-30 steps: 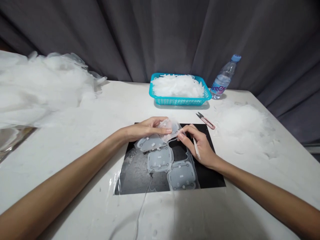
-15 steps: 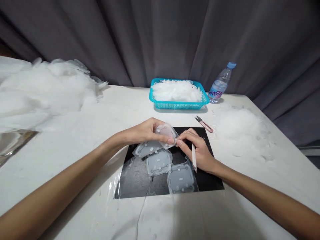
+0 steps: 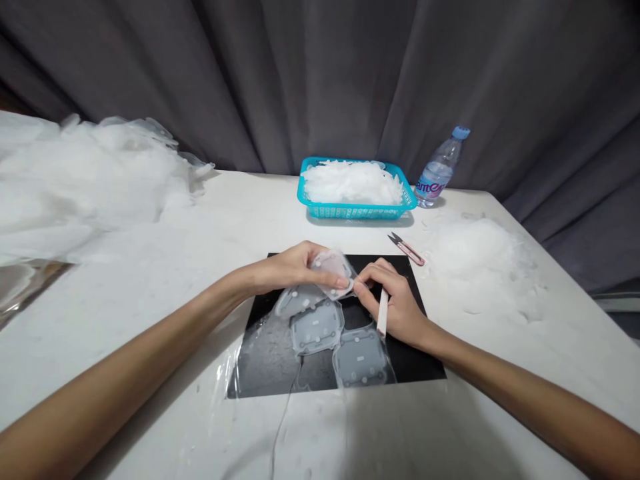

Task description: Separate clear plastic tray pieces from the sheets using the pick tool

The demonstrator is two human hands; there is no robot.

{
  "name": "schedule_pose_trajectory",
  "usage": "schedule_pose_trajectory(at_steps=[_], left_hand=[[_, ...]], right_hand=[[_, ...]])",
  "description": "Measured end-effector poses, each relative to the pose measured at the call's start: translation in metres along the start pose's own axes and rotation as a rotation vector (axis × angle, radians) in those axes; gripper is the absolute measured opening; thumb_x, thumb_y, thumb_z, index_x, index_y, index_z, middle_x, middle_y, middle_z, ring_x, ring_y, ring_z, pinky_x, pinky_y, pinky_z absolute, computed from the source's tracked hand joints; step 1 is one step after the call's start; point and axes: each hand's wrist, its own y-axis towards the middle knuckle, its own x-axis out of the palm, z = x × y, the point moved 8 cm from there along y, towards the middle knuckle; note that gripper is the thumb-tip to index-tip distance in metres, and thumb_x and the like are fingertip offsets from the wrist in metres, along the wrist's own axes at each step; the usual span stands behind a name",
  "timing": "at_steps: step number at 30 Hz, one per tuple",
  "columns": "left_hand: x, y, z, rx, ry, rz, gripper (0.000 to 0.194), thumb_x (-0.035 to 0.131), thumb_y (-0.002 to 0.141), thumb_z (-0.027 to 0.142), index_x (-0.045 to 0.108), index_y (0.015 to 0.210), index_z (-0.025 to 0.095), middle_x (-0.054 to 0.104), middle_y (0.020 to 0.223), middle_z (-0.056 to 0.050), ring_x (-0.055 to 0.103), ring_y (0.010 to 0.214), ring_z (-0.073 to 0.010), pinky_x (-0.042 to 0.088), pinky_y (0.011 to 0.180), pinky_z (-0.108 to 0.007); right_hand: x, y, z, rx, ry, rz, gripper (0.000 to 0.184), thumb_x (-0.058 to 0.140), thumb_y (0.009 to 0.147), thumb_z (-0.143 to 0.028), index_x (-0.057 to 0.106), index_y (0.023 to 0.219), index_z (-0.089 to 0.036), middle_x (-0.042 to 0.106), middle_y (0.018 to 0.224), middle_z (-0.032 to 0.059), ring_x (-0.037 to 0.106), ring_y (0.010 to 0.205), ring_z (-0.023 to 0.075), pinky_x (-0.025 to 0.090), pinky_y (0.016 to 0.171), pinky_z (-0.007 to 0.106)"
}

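My left hand (image 3: 295,270) is closed on one translucent, cloudy silicone-like pad (image 3: 331,267), thumb on top, lifted off the table. At this pad's right edge, my right hand (image 3: 393,293) pinches with thumb and fingertips. It also grips a slim white stick-like tool (image 3: 383,312), whose pale end points down toward me; its other end is hidden in the fingers. Joined to the raised pad are more pads with small dots and line marks: a tilted one under my left hand, a middle pad (image 3: 317,327) and a lower right pad (image 3: 363,358). They lie over a black sheet (image 3: 415,363).
Small pink-handled thread snips (image 3: 407,249) lie beyond my right hand. Behind stand a blue basket (image 3: 357,212) of white translucent scraps and a water bottle (image 3: 440,170). Scrap heaps lie left (image 3: 95,177) and right (image 3: 490,253). A thin strand (image 3: 283,420) trails toward me.
The raised pad has turned in my left hand and its face tilts more toward me. My right hand stays at its edge while the white tool swings slightly. The view has shifted slightly.
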Motion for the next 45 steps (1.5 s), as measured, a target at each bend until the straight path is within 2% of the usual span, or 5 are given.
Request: schedule_pose_trajectory(at_steps=[6,15,23,34,45], left_hand=[[-0.012,0.004,0.002,0.048,-0.010,0.132,0.026,0.081,0.089,0.040,0.076,0.095,0.015,0.074,0.085,-0.003,0.065,0.071,-0.0117,0.051,0.063,-0.020],[-0.008,0.002,0.008,0.068,0.230,0.018,0.032,0.088,0.080,0.041,0.074,0.094,0.017,0.071,0.081,0.000,0.063,0.072,-0.0134,0.047,0.062,-0.021],[-0.011,0.006,0.008,0.101,0.137,0.134,0.032,0.083,0.086,0.043,0.070,0.097,0.016,0.073,0.084,-0.001,0.064,0.068,-0.0123,0.049,0.058,-0.020],[-0.006,0.008,-0.002,0.032,-0.089,0.079,0.034,0.088,0.083,0.038,0.069,0.101,0.017,0.074,0.088,-0.002,0.068,0.069,-0.0117,0.054,0.058,-0.018],[-0.002,0.010,0.014,0.192,0.107,0.193,0.033,0.094,0.071,0.031,0.068,0.085,0.015,0.068,0.073,0.002,0.061,0.064,-0.0108,0.049,0.057,-0.019]], right_hand=[[0.010,0.002,0.010,0.126,0.178,-0.122,0.010,0.071,0.096,-0.031,0.065,0.096,-0.022,0.056,0.085,-0.0001,0.053,0.085,0.0182,0.043,0.081,0.032],[0.012,-0.001,0.030,0.225,0.349,-0.080,0.018,0.065,0.099,-0.038,0.057,0.094,-0.023,0.058,0.089,-0.0002,0.055,0.082,0.0167,0.044,0.077,0.030],[0.014,0.001,0.025,0.215,0.239,-0.144,0.015,0.067,0.096,-0.035,0.059,0.098,-0.022,0.054,0.089,0.0004,0.052,0.085,0.0186,0.043,0.080,0.033],[0.009,0.001,0.022,0.160,0.203,-0.115,0.017,0.067,0.098,-0.039,0.069,0.098,-0.022,0.054,0.084,0.0005,0.051,0.084,0.0194,0.041,0.083,0.035],[0.012,0.004,0.028,0.191,0.018,-0.104,0.011,0.066,0.091,-0.024,0.063,0.081,-0.022,0.058,0.078,-0.0002,0.052,0.082,0.0210,0.038,0.081,0.036]])
